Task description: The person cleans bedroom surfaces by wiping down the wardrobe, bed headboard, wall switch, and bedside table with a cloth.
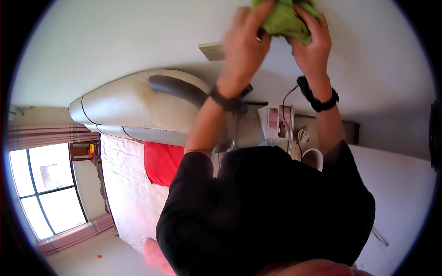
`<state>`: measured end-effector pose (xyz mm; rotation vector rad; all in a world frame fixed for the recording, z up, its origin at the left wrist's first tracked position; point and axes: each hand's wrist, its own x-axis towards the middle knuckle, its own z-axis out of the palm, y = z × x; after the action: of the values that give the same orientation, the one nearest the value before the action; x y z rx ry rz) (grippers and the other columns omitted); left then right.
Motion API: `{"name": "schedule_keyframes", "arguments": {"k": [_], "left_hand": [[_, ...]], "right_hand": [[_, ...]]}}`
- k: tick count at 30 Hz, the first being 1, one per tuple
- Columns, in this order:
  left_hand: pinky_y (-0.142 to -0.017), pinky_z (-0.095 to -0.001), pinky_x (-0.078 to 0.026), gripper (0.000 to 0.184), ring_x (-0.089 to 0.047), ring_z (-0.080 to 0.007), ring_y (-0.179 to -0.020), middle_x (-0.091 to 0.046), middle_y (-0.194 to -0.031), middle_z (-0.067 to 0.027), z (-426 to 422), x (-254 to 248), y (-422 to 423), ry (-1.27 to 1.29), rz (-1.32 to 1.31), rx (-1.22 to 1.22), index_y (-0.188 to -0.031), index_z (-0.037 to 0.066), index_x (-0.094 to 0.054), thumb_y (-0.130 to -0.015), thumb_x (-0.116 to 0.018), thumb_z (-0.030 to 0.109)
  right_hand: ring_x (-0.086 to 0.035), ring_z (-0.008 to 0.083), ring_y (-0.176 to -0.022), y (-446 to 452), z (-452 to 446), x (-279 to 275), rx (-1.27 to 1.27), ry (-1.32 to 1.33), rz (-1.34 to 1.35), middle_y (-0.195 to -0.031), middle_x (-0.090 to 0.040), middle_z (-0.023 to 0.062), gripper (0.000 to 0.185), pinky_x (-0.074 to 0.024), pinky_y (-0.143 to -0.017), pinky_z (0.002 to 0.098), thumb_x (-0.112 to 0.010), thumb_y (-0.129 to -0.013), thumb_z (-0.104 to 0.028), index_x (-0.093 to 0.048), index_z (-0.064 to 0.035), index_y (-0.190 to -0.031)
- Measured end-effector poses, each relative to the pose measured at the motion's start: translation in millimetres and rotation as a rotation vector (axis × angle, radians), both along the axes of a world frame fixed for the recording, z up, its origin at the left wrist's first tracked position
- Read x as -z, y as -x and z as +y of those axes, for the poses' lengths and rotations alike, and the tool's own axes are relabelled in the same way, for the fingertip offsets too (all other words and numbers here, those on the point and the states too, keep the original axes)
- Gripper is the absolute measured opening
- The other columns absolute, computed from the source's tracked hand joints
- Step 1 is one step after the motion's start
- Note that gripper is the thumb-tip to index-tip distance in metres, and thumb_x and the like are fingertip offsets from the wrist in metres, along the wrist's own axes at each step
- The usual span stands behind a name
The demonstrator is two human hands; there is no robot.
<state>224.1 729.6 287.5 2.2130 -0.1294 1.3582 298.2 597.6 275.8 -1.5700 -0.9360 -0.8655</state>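
Observation:
A crumpled green cloth [287, 20] is at the top of the head view, in front of the pale wall. My left hand [246, 43] grips it from the left side, slightly blurred by motion. From the right side my right hand [315, 39] holds the same cloth, with fingers bent over its edge. The upper part of the cloth is cut off by the frame. Each of my wrists wears a black band.
Left of my forearms is a wall socket plate [212, 51], above a padded headboard [138, 99]. A bed [129, 184] with a red cloth [161, 163] extends left. Below my hands are boxes [279, 122], a cable and a round container [313, 159]. A white cabinet [396, 184] stands right.

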Motion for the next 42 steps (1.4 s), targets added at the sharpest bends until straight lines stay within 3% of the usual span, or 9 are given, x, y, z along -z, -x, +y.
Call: {"name": "schedule_keyframes", "arguments": {"k": [2,6,7,14,17,23,26,29,42], "left_hand": [[-0.066,-0.0393,-0.054,0.053,-0.067,-0.027,-0.09,-0.059,-0.113,-0.0148,2.9,-20.7,7.1,-0.004,0.019,0.066,-0.133,0.011,-0.052,-0.083,-0.064,-0.002],[-0.059,-0.0301,-0.05,0.057,-0.06,-0.023,-0.076,-0.059,-0.09,-0.0084,3.9,20.1,3.6,0.033,0.007,-0.008,-0.118,0.008,-0.063,-0.064,-0.073,-0.009],[-0.059,-0.0386,-0.051,0.053,-0.062,-0.0313,-0.077,-0.058,-0.092,-0.0114,3.3,33.4,5.5,0.075,0.05,0.019,-0.117,0.018,-0.062,-0.07,-0.069,-0.004],[-0.06,-0.0412,-0.051,0.044,-0.062,-0.0337,-0.077,-0.059,-0.093,-0.0082,-7.6,171.1,12.4,-0.022,0.327,-0.076,-0.11,0.017,-0.062,-0.07,-0.07,0.0],[-0.063,-0.0436,-0.052,0.042,-0.063,-0.0355,-0.077,-0.059,-0.096,-0.0078,-21.2,198.2,12.7,-0.008,0.451,-0.07,-0.111,0.017,-0.062,-0.072,-0.071,0.006],[-0.065,-0.0455,-0.053,0.043,-0.064,-0.0374,-0.077,-0.059,-0.101,-0.0099,-46.8,129.0,-10.2,0.021,0.317,0.03,-0.113,0.019,-0.059,-0.074,-0.071,0.008],[-0.061,-0.0418,-0.052,0.054,-0.062,-0.0351,-0.078,-0.056,-0.098,-0.0137,-60.9,59.5,-21.0,-0.027,0.17,0.108,-0.128,0.012,-0.053,-0.077,-0.066,-0.002],[-0.06,-0.0434,-0.051,0.048,-0.059,-0.0384,-0.076,-0.055,-0.095,-0.0136,-68.2,26.3,-28.9,0.019,0.01,0.119,-0.122,0.012,-0.055,-0.076,-0.065,0.0],[-0.06,-0.0441,-0.052,0.032,-0.062,-0.0381,-0.073,-0.054,-0.1,-0.0145,-55.3,162.0,-17.4,-0.005,0.346,0.044,-0.114,0.012,-0.056,-0.084,-0.059,0.003]], "right_hand": [[-0.062,0.0298,-0.099,-1.4,10.4,-15.5,0.039,0.034,-0.106,-0.109,-0.061,0.0151,0.058,-0.0504,-0.084,0.0366,-0.075,-0.071,0.001,-0.058,-0.0077,-0.125],[-0.062,0.0327,-0.098,-0.5,9.6,14.6,-0.075,0.018,0.026,-0.108,-0.06,0.016,0.053,-0.0505,-0.083,0.0369,-0.075,-0.069,0.003,-0.059,-0.0066,-0.118],[-0.062,0.034,-0.098,0.2,6.4,36.1,-0.069,0.054,0.078,-0.109,-0.06,0.0152,0.055,-0.0512,-0.082,0.0369,-0.076,-0.068,0.003,-0.06,-0.0081,-0.119],[-0.063,0.0356,-0.094,12.6,-7.0,189.8,-0.024,0.189,0.389,-0.112,-0.058,0.0135,0.049,-0.0541,-0.075,0.04,-0.079,-0.069,-0.006,-0.056,-0.0095,-0.112],[-0.064,0.0348,-0.094,11.7,-24.8,208.8,-0.008,0.222,0.445,-0.11,-0.058,0.0131,0.046,-0.0546,-0.074,0.0402,-0.079,-0.07,-0.008,-0.055,-0.0088,-0.109],[-0.061,0.0372,-0.094,-11.0,-53.7,138.8,0.065,0.158,0.246,-0.103,-0.06,0.0152,0.05,-0.0513,-0.079,0.0409,-0.08,-0.067,-0.006,-0.056,-0.0059,-0.11],[-0.063,0.0322,-0.094,-33.1,-70.9,95.9,0.226,0.123,0.047,-0.103,-0.064,0.0152,0.049,-0.0507,-0.081,0.0372,-0.081,-0.068,-0.009,-0.058,-0.0026,-0.111],[-0.06,0.0299,-0.095,-17.8,-56.6,28.1,0.181,0.008,-0.077,-0.104,-0.06,0.0153,0.044,-0.0485,-0.083,0.0343,-0.072,-0.071,0.005,-0.056,0.0013,-0.112],[-0.059,0.0334,-0.094,-10.1,-41.9,181.6,0.133,0.099,0.195,-0.103,-0.059,0.0159,0.041,-0.047,-0.083,0.0401,-0.077,-0.077,-0.008,-0.054,-0.0011,-0.11]]}}
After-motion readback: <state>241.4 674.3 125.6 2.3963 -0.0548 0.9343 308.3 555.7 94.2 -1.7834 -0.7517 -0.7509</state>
